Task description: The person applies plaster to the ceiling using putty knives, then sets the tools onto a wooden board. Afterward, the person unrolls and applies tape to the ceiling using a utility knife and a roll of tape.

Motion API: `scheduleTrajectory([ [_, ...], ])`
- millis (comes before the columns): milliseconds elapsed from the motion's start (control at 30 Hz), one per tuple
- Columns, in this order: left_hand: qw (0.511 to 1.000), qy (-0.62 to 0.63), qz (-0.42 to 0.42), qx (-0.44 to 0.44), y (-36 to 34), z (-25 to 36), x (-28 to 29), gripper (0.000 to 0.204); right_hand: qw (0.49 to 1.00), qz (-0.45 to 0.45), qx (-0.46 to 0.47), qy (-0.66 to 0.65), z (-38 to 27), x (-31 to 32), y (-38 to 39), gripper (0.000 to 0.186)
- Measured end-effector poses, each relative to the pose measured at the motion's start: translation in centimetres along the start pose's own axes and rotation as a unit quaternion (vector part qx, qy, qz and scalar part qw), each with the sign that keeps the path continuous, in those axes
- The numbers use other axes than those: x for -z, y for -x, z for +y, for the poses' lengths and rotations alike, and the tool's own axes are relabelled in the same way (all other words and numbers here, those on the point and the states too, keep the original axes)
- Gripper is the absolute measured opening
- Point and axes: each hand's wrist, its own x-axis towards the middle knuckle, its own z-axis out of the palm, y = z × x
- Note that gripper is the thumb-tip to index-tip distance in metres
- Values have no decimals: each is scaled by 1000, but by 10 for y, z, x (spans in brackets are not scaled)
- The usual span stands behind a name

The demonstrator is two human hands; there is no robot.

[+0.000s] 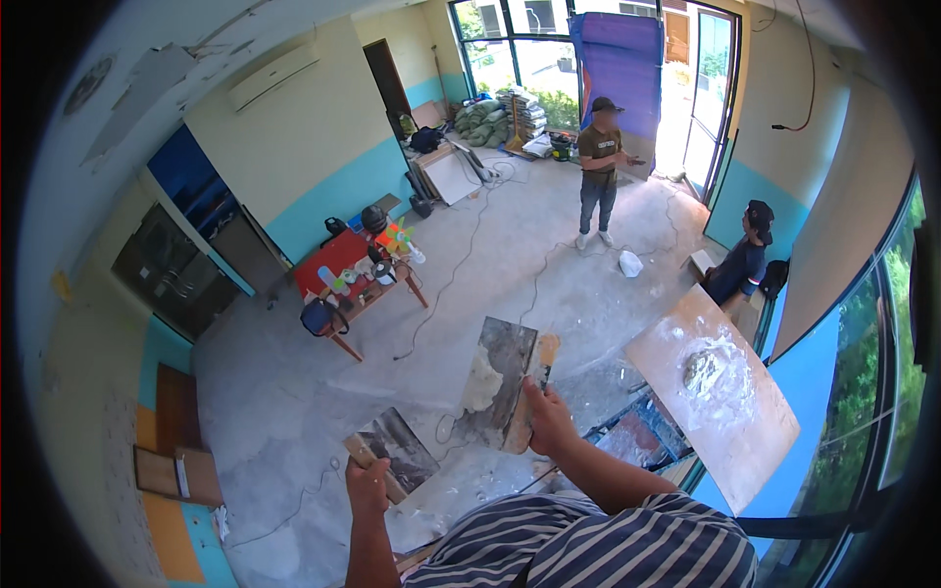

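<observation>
My left hand (369,484) is closed round the wooden grip of a wide putty scraper (407,446), whose grey blade is smeared with dried plaster. Higher and to the right, my right hand (552,419) grips a larger plastering blade (504,358) by its wooden edge. A lump of pale wet plaster (482,380) clings to that blade's left side. Behind my right fingers shows a yellowish piece (549,351); whether it belongs to the blade, I cannot tell. The two tools are apart. At my right, a tilted board (659,345) bears a plaster heap (708,370).
A dark, plaster-stained platform (637,431) stands beside the board. One person (600,162) stands on the far floor; another (740,260) is beyond the board. A red table (333,260) holds clutter at left. Cables (456,284) cross the floor near a white bag (630,263).
</observation>
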Motion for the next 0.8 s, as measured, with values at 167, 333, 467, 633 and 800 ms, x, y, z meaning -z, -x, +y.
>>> scheduleTrajectory([
  [167, 1000, -1, -2, 6, -7, 7, 33, 41, 1000, -11, 9, -10, 27, -22, 8, 37],
  [333, 1000, -18, -1, 13, -7, -1, 56, 40, 1000, -4, 15, -4, 42, -27, 14, 37],
  [467, 999, -36, 3, 8, -2, 5, 66, 42, 1000, 6, 18, 13, 49, -32, 19, 37],
  [633, 999, -33, -23, -12, -6, 1, 79, 43, 1000, -5, 28, 10, 56, -37, 25, 36],
  [800, 999, -51, -20, -6, -7, -5, 83, 43, 999, -3, 38, 16, 54, -41, 29, 36],
])
